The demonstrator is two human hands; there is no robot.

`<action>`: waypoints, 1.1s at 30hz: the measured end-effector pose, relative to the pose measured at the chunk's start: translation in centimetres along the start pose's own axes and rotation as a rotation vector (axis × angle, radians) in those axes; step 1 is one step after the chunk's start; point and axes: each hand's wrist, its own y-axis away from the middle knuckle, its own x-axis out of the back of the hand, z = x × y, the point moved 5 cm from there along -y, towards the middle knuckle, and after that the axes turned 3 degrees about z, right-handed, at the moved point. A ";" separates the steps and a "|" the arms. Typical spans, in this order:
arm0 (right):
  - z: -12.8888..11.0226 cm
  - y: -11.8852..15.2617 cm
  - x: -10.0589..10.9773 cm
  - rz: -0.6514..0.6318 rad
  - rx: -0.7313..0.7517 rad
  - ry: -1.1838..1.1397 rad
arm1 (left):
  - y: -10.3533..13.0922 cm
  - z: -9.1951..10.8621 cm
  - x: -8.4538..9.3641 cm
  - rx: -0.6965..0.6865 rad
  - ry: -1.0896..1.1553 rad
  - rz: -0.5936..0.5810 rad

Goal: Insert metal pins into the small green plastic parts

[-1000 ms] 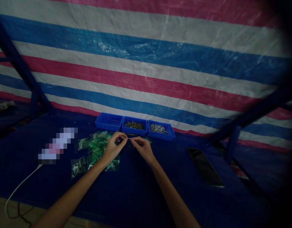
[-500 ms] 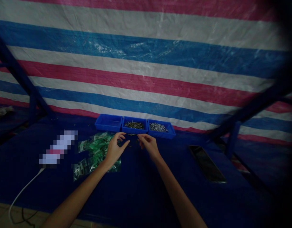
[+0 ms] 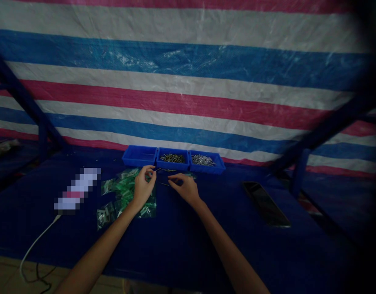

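Nearest: bare stretch of blue tabletop btwn the forearms, prob kept free as elbow room. White cable on L side runs up to a pixelated item, can't tell what. Dark phone lies flat on R side, well clear of both hands, long axis slanting away & to the left.

Green packets + a small clear bag lie heaped beside/under L hand, prob for easy reach.

L hand: thumb & index curled almost together, apparently pinching 1 thin dark piece by its near end, so the far end sticks out free. It points right & slightly away, toward the middle bin. R hand: thumb & index tips close, facing L hand; can't tell if anything's btwn them.

A loose pin lies flat btwn hands, axis roughly left-right; more dark pins just beyond, similar axis.

Behind: 3 blue bins in a row, left bin, middle bin w/ dark pieces, right bin w/ silver pieces, prob sorted by kind. Farthest: striped tarp.
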 end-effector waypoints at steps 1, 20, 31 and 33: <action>-0.2 0.2 -0.4 -0.022 0.027 0.067 | 0.0 0.0 0.0 0.004 0.011 0.006; 0.9 -0.4 -1.3 -0.035 -0.180 -0.585 | 1.0 0.7 -1.7 -0.066 0.137 -0.178; 0.3 -0.1 -2.4 -0.124 -0.253 -0.797 | 1.4 0.6 -1.9 0.185 0.430 -0.159; 0.3 -0.2 -2.2 -0.113 -0.231 -0.782 | 1.3 0.3 -1.8 0.215 0.408 -0.129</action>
